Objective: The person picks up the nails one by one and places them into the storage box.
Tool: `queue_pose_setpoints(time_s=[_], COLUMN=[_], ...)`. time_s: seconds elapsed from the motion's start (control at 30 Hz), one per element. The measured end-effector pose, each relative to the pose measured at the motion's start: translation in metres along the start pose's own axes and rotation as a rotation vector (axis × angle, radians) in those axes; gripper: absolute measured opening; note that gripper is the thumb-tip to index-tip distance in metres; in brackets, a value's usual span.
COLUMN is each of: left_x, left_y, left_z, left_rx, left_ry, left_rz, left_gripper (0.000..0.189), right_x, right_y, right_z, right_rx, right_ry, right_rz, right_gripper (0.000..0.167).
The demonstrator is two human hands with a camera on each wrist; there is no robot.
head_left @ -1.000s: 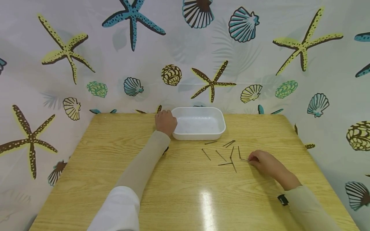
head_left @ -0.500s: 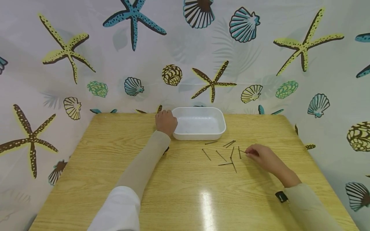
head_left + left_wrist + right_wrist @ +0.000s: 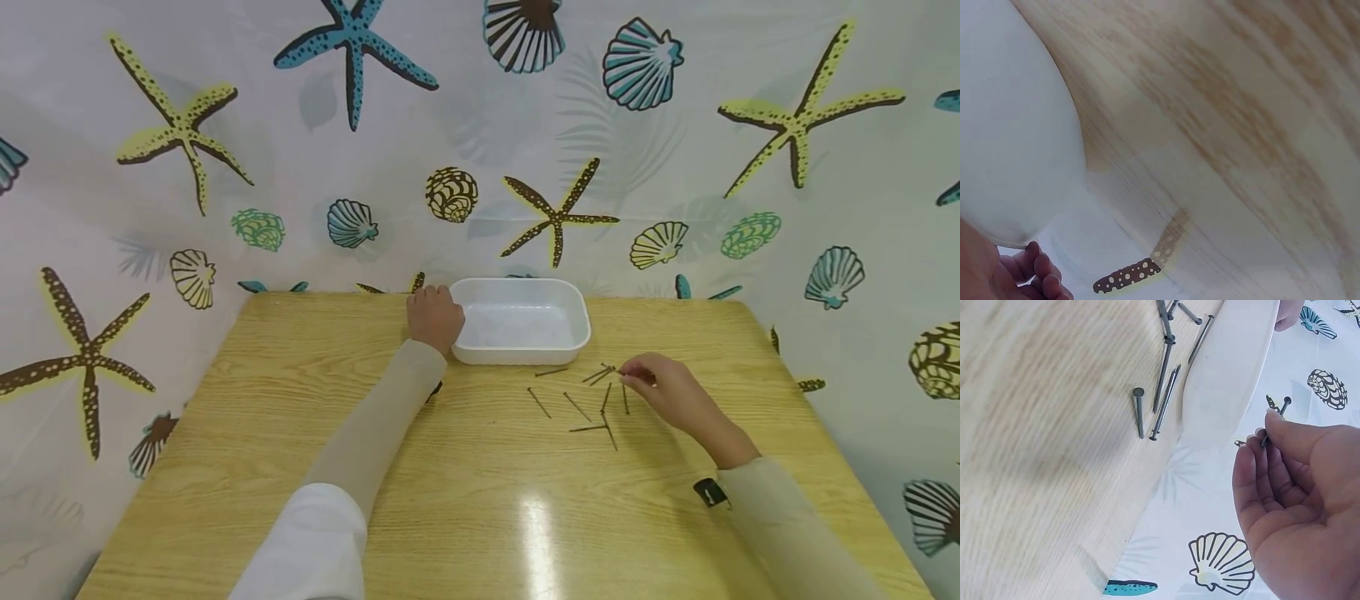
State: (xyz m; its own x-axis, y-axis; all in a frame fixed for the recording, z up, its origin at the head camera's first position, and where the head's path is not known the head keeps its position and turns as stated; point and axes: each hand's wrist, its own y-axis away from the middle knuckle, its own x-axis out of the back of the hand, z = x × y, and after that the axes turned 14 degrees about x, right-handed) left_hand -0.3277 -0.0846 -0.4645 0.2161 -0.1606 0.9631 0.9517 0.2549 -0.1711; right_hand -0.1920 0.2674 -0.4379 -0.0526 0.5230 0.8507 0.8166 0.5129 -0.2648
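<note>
right hand [image 3: 669, 392]: one nail [image 3: 1285, 405] is pinched between thumb and fingertips, head jutting past them | loose nails [image 3: 577, 406] are strewn nearby on table [image 3: 442, 508] | left hand [image 3: 435, 318]: white tray [image 3: 517, 356] is gripped by its rim

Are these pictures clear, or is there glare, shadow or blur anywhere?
Head view: a bright white streak of glare on the near part of the table, and a soft shadow beside the right arm; left wrist view: wood grain pale and soft, the white container nearly without detail; right wrist view: table washed out, but the loose nails fairly crisp.
</note>
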Motion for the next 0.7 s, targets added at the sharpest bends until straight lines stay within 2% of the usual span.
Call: queue_pose_setpoints(time_s=[0.17, 0.4, 0.7], left_x=[-0.003, -0.007, -0.006], left_y=[-0.002, -0.004, -0.003], left_z=[-0.001, -0.002, 0.0], left_rx=[-0.001, 0.005, 0.017], left_ry=[-0.004, -0.011, 0.012], left_rz=[-0.011, -0.013, -0.007], left_gripper=[0.031, 0.03, 0.028], right_x=[0.0, -0.005, -0.012], right_y=[-0.016, -0.039, -0.062], right_z=[-0.005, -0.009, -0.015], right_rx=[0.009, 0.006, -0.011], right_ry=[-0.012, -0.045, -0.085], right_rz=[0.015, -0.011, 0.011], right_gripper=[0.013, 0.017, 0.018])
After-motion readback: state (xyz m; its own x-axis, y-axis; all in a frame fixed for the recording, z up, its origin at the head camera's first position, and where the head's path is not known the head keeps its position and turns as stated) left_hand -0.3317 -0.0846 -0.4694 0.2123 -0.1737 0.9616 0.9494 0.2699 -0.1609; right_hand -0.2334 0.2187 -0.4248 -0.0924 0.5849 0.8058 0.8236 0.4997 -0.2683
